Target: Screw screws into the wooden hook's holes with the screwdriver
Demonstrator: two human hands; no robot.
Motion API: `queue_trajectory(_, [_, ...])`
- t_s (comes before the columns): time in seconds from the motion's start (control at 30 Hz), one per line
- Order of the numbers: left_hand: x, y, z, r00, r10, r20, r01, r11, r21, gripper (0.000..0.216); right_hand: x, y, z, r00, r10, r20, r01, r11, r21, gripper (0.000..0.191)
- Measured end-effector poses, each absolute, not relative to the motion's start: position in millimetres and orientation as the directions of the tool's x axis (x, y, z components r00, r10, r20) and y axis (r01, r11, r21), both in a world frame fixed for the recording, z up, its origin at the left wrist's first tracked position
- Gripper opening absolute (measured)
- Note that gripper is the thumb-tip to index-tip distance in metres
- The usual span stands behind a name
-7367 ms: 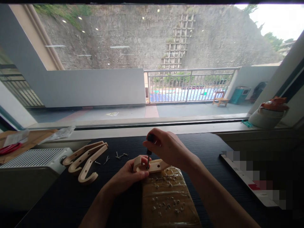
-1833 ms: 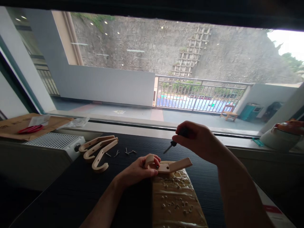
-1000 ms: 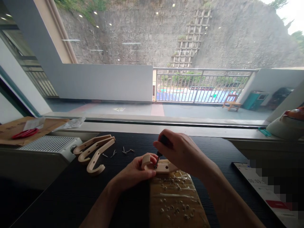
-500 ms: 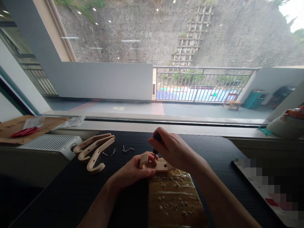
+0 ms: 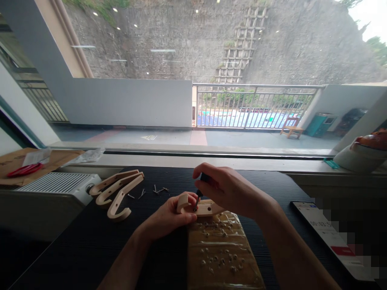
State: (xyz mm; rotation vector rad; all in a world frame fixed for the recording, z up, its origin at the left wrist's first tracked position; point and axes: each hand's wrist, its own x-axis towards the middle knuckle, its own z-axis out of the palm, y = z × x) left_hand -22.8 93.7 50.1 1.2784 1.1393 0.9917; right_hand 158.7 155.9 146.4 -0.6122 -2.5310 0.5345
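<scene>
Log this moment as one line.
left hand: holding wooden hook at far end of taped block | right hand: gripping screwdriver, tip at hook | nearby: three more hooks, loose screws, phone

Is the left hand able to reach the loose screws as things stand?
Probably, if freed: the left hand grips a wooden hook, but the screws lie close by with nothing in between.

Hook (image 5: 203, 210) smooth matt wood; screwdriver shaft (image 5: 197, 201) metal; block (image 5: 220, 280) glossy with tape; tabletop (image 5: 266, 187) dull, fine-grained.
</scene>
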Motion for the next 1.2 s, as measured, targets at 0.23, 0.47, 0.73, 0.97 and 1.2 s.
queue_trajectory(0.23, [-23.2,93.2,48.3,0.175,0.980,-0.095,0.030,0.091,0.995,0.030,153.3,154.9,142.0,-0.697,0.586,0.413,0.466,0.808,-0.361,0.020])
queue_trajectory(0.47, [-23.9,94.4,50.2,0.190,0.979,-0.073,0.070,0.061,0.996,0.025,156.9,152.0,147.6,-0.762,0.514,0.394,0.363,0.843,-0.398,0.017])
queue_trajectory(0.73, [-23.2,93.4,49.2,0.188,0.980,-0.068,0.073,0.055,0.996,0.022,154.1,156.6,140.9,-0.701,0.577,0.419,0.443,0.812,-0.379,0.021])
queue_trajectory(0.97, [-23.4,93.4,50.0,0.201,0.976,-0.081,0.080,0.066,0.995,0.017,154.2,151.2,144.7,-0.743,0.519,0.423,0.372,0.845,-0.384,0.016])
queue_trajectory(1.2, [-22.3,93.4,51.0,0.196,0.977,-0.082,0.016,0.080,0.997,0.027,151.5,156.6,140.4,-0.688,0.587,0.428,0.470,0.809,-0.354,0.016])
